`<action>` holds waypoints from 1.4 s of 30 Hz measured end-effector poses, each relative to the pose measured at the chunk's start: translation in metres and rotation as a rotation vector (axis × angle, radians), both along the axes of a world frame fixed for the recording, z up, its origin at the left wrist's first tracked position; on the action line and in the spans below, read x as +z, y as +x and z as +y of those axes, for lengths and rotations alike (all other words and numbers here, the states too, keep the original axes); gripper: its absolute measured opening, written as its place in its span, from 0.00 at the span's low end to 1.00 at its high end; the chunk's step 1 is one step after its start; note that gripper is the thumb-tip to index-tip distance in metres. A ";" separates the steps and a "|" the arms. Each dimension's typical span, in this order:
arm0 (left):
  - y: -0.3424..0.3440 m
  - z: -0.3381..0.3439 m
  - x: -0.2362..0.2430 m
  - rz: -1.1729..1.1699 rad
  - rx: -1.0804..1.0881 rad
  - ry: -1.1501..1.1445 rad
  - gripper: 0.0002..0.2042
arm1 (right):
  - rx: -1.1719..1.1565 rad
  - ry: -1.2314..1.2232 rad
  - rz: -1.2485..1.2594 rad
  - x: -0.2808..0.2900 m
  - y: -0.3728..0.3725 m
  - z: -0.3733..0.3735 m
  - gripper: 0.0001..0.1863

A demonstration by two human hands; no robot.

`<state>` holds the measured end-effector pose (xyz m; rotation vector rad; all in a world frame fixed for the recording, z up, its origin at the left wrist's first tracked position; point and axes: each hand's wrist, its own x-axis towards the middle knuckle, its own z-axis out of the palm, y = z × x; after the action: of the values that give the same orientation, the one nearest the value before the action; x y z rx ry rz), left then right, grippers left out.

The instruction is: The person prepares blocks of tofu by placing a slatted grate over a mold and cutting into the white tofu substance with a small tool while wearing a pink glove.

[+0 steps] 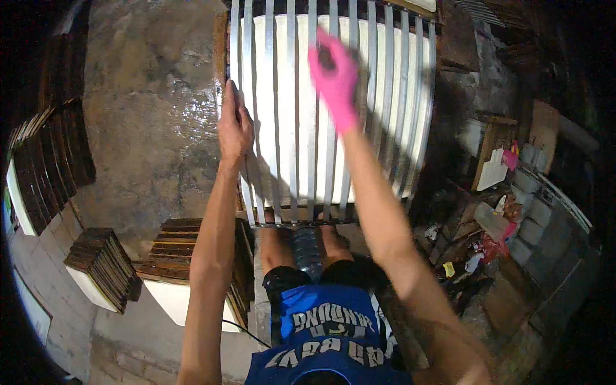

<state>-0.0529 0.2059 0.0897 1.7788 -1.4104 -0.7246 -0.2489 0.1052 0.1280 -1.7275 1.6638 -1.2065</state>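
Observation:
Parallel metal slats lie lengthwise over a large white sheet, joined by a dark crossbar at the near end. My bare left hand holds the outer left slat by its edge, fingers pointing away from me and the thumb on the inner side. My right hand, in a pink glove, is over the far middle part. Its thumb and forefinger curl together at one slat, slightly smeared by motion. A shadow of my arm falls across the sheet.
Stacks of dark wooden frames with white faces stand at the lower left, more frames at the far left. Wet concrete floor spreads left of the slats. Cluttered containers and a yellow scrap are at right.

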 end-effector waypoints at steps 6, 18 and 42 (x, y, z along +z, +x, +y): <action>0.009 0.006 0.005 -0.002 0.031 0.111 0.24 | 0.193 0.474 0.076 0.095 -0.043 0.322 0.15; -0.004 0.002 0.000 0.007 0.015 0.035 0.23 | -0.008 -0.040 -0.013 0.017 -0.038 -0.025 0.17; 0.007 0.010 0.008 -0.070 0.091 0.070 0.25 | 0.013 0.367 -0.005 0.083 -0.094 0.303 0.12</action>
<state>-0.0456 0.2158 0.0978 1.9263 -1.3541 -0.6773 -0.3432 0.4079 0.2105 -1.5030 1.7397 -0.8334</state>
